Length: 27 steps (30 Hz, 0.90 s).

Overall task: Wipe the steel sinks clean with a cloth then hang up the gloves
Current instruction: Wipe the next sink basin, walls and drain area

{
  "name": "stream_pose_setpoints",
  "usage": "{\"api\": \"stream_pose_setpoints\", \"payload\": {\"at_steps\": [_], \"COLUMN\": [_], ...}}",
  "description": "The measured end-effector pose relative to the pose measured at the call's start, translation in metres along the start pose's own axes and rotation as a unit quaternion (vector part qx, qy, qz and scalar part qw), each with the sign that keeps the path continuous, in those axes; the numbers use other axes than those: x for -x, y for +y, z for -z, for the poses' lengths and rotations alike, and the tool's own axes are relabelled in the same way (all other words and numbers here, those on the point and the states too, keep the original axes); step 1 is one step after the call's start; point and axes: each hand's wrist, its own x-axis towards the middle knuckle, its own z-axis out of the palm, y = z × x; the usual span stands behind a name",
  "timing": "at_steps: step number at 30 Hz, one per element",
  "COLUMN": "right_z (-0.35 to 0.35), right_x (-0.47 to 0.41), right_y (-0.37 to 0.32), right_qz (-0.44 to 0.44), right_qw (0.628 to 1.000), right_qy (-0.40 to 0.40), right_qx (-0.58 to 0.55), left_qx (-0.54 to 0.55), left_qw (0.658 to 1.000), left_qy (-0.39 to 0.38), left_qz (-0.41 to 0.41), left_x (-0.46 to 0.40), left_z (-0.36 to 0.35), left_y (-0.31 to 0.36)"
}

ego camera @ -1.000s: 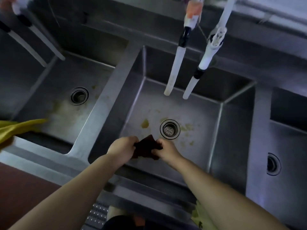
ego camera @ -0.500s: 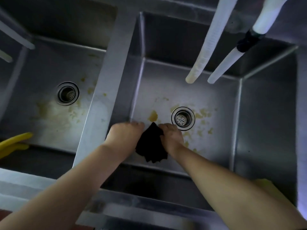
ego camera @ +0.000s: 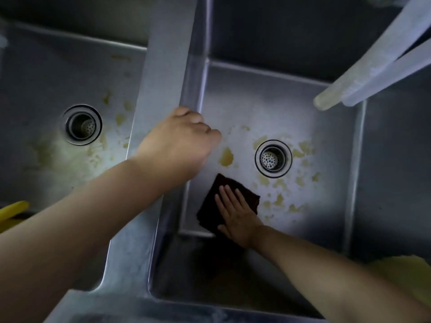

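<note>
Dark cloth [ego camera: 229, 203] lies flat on sink [ego camera: 268, 117] floor, lower center. Right hand [ego camera: 235, 213] presses it w/ straight fingers; left hand [ego camera: 179, 145] loosely curled, holding nothing. Cloth prob soft, limp, light; palm pressure beats pinching.

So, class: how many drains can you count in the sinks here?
2. One drain is in the left sink; the other is in the right sink, beyond the cloth. More may lie outside the frame.
</note>
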Motion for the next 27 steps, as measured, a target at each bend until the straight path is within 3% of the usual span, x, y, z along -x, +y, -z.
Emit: {"api": "stream_pose_setpoints", "payload": {"at_steps": [3,6,9,14,21,27], "right_z": [-0.004,0.006,0.021,0.038,0.073,0.104], "right_x": [0.001,-0.021,-0.046,-0.087,-0.134,-0.177], "right_y": [-0.007,-0.020,-0.011,0.037,0.095,0.152], "right_qz": [0.035,-0.035,-0.100,-0.063,-0.107,-0.195], "right_qw": [0.998,0.992,0.992,0.997,0.987,0.968], "right_qy": [-0.026,-0.017,0.024,0.053,0.118,0.160], "right_qx": [-0.053,-0.117,-0.068,-0.017,-0.018,-0.014], "left_qx": [0.019,0.041,0.052,0.065,0.063,0.051], "left_qw": [1.000,0.999,0.999,0.998,0.998,0.998], "left_qy": [-0.008,-0.013,-0.009,0.002,0.005,-0.028], "left_qz": [0.008,0.003,-0.010,-0.020,-0.012,0.012], "left_x": [-0.001,-0.002,-0.003,-0.004,-0.003,-0.003], "left_z": [0.003,0.010,0.009,0.006,0.003,0.001], "left_y": [-0.001,-0.001,-0.002,-0.005,-0.006,-0.002]}}
